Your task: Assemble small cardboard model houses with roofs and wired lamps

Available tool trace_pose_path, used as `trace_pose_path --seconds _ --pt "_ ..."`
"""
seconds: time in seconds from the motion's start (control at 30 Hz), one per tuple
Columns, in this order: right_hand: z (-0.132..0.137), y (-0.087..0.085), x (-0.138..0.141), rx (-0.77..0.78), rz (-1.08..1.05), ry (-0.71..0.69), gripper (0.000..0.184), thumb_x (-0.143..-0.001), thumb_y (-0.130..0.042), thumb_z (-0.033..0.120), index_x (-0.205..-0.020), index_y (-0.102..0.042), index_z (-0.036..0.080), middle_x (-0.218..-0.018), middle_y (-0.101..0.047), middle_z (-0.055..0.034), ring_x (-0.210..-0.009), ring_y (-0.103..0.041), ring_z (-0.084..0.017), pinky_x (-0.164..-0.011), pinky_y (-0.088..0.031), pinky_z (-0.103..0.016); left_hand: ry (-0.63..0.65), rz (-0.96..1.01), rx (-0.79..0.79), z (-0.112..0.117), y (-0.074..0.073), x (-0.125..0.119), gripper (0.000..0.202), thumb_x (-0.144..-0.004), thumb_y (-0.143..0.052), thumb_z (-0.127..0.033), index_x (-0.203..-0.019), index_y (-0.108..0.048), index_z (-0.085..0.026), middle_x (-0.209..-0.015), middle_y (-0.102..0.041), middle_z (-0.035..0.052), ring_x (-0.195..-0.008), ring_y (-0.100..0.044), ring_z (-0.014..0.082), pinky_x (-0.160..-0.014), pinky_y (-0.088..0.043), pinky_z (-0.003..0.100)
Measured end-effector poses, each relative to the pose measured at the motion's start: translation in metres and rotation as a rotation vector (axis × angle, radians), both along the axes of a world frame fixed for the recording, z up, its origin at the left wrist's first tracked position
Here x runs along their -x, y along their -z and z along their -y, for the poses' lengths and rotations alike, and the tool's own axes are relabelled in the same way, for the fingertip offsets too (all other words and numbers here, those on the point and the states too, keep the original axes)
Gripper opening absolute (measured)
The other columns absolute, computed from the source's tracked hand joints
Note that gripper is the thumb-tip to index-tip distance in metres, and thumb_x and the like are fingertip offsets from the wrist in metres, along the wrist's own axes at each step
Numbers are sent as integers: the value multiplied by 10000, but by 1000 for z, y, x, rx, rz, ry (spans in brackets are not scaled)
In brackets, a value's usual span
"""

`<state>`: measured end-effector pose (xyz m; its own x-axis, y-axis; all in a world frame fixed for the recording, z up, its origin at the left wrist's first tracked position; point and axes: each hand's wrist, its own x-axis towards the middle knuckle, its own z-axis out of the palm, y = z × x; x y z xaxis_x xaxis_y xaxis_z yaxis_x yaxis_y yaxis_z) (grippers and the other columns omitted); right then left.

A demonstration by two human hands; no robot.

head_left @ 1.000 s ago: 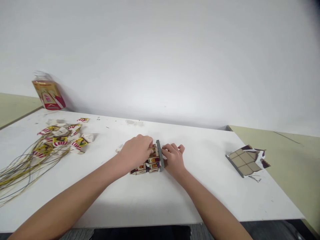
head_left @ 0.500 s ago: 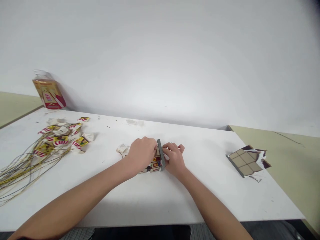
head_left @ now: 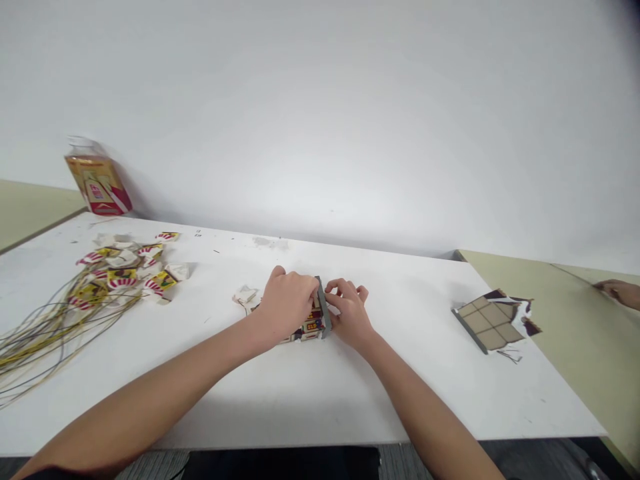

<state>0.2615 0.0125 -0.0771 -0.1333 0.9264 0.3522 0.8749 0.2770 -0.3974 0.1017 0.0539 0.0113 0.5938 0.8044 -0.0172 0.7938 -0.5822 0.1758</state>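
Note:
On the white table lies a small model house [head_left: 313,326] with printed red and yellow windows and a grey edge strip along its right side. My left hand [head_left: 291,303] is closed over its top and left, fingers curled down behind the grey strip; the fingertips are hidden. At the strip's right face, my right hand [head_left: 349,313] grips with bent thumb and forefinger while its other fingers curl loosely. A crumpled white scrap [head_left: 245,295] pokes out left of my left hand.
Several striped, yellow-printed pieces with white scraps [head_left: 123,277] and long wires [head_left: 45,340] lie left. A bottle [head_left: 99,183] stands behind them. Right is a tan panelled piece [head_left: 490,323]. Another person's hand [head_left: 620,292] is at the far right by a thin wire [head_left: 573,273].
My left hand has shifted slightly and its knuckles have turned. My right hand stays almost in place. Another person's hand has come in at the right edge.

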Motion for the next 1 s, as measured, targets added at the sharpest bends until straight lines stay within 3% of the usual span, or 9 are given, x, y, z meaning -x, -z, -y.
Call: trace_pose_path --seconds 0.27,0.47,0.6,0.67,0.73,0.83,1.0 --pt "-1 -1 -6 -43 50 -45 264 -690 -618 49 -838 -689 255 -1114 -589 -3 -913 -470 -165 -776 -186 -351 43 78 71 -4 2 4 206 -762 -406 -82 -744 -573 -202 -687 -681 -17 -619 -580 153 -844 -288 383" --pt "-2 1 -6 -72 44 -83 244 -685 -608 20 -755 -689 240 -1059 -610 -9 -900 -463 -171 -764 -187 -350 59 145 250 -4 -6 3 101 -744 -504 -151 -705 -578 -207 -701 -698 -51 -687 -594 152 -894 -297 392" --pt "-1 -3 -10 -97 32 -30 150 -791 -617 115 -734 -693 231 -1023 -619 -22 -881 -479 -170 -767 -198 -365 110 143 314 -10 -23 16 96 -740 -572 -246 -808 -639 -244 -829 -711 -53 -788 -615 161 -901 -348 350" --pt "-2 -6 -15 -101 2 5 134 -846 -608 189 -778 -707 250 -1005 -616 -26 -859 -496 -164 -790 -212 -385 128 123 332 -17 -38 32 297 -724 -608 -313 -1019 -639 -290 -1066 -688 -35 -955 -606 193 -862 -389 316" --pt "-3 -8 -20 -83 -83 13 120 -867 -604 245 -830 -716 269 -997 -603 -26 -848 -518 -158 -827 -239 -404 149 49 381 -27 -52 51 503 -703 -636 -392 -1197 -566 -333 -1246 -611 -22 -1074 -567 220 -830 -417 299" --pt "-5 -13 -28 -8 -344 -47 116 -861 -613 305 -823 -711 255 -1005 -577 -40 -888 -551 -169 -852 -326 -393 86 -140 486 -44 -59 75 691 -609 -695 -420 -1269 -510 -334 -1289 -575 18 -1084 -566 244 -809 -445 301" --pt "-6 -19 -36 161 -808 -146 155 -803 -664 339 -696 -654 229 -1009 -560 -49 -985 -544 -191 -874 -409 -357 -42 -387 498 -56 -40 69 758 -460 -761 -325 -1190 -561 -276 -1294 -565 77 -966 -614 258 -742 -467 310"
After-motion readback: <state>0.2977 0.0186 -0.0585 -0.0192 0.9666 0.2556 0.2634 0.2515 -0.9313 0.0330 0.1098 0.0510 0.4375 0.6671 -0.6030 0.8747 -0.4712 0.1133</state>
